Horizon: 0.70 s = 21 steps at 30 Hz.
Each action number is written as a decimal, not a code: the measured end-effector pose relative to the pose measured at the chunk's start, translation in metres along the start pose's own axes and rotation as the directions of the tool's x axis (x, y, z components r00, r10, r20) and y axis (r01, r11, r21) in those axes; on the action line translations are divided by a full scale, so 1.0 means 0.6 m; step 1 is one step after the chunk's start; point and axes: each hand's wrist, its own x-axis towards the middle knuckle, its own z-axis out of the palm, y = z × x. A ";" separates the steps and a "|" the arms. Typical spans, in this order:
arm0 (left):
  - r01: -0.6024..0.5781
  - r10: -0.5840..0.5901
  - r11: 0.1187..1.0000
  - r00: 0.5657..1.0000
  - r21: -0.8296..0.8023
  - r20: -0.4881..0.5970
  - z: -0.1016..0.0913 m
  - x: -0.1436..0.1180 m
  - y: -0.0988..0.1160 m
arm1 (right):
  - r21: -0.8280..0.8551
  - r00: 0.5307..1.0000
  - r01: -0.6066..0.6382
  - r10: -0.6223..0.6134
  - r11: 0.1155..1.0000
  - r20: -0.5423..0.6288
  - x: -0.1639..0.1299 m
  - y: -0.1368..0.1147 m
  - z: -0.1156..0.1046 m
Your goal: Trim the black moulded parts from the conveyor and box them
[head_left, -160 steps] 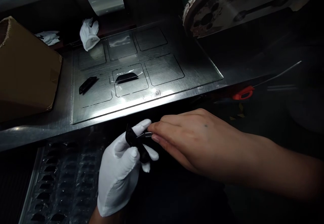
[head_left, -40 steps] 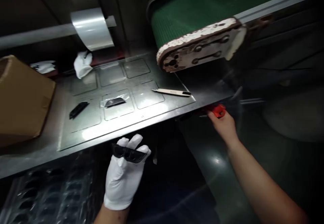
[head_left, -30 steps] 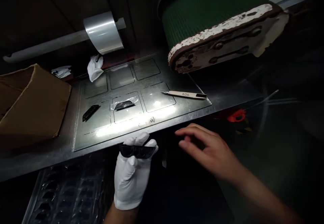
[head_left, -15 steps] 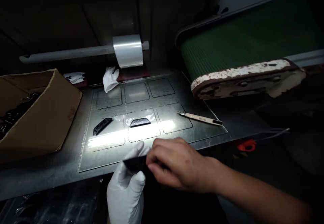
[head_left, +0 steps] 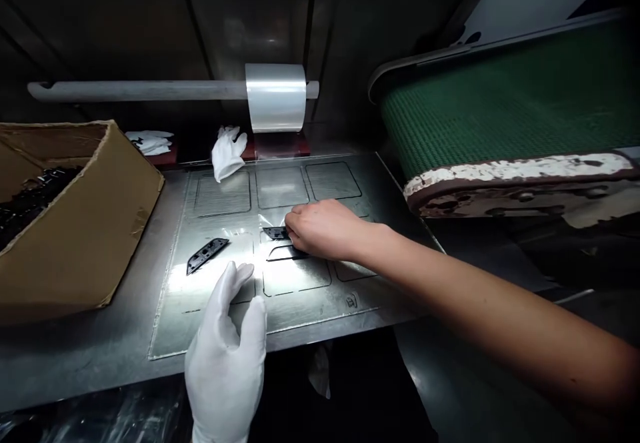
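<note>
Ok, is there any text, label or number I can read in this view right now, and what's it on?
No text reads clearly in this view.
Etched mark on the metal plate, near its front edge at: too small and blurred to read.
Cardboard box, film roll, green conveyor belt: no print visible.
Black part under the right hand and black part beyond the gloved left hand: no markings visible.

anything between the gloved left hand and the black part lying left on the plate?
Nothing: head view shows bare metal plate between left hand and black part.
</note>
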 end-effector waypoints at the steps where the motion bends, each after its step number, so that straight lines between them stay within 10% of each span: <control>1: -0.003 0.005 0.998 1.000 0.067 -0.031 0.000 0.000 0.005 | 0.021 1.000 -0.011 0.011 1.000 -0.006 -0.004 0.001 -0.002; 5: -0.227 0.214 0.923 0.974 0.311 0.076 0.000 0.020 0.033 | 0.102 0.989 -0.111 0.120 0.989 -0.091 -0.074 0.011 -0.015; 8: -0.626 0.495 0.662 0.778 0.412 0.387 0.012 0.060 0.060 | 0.241 0.931 -0.249 0.300 0.938 -0.208 -0.182 0.026 -0.004; 12: -0.828 0.439 0.180 0.551 0.532 0.710 0.041 0.118 0.084 | 0.297 0.752 -0.510 0.586 0.807 -0.302 -0.319 0.050 0.045; 21: -0.837 0.427 -0.077 0.463 0.542 0.776 0.055 0.113 0.088 | 0.325 0.683 -0.589 0.671 0.740 -0.289 -0.374 0.057 0.091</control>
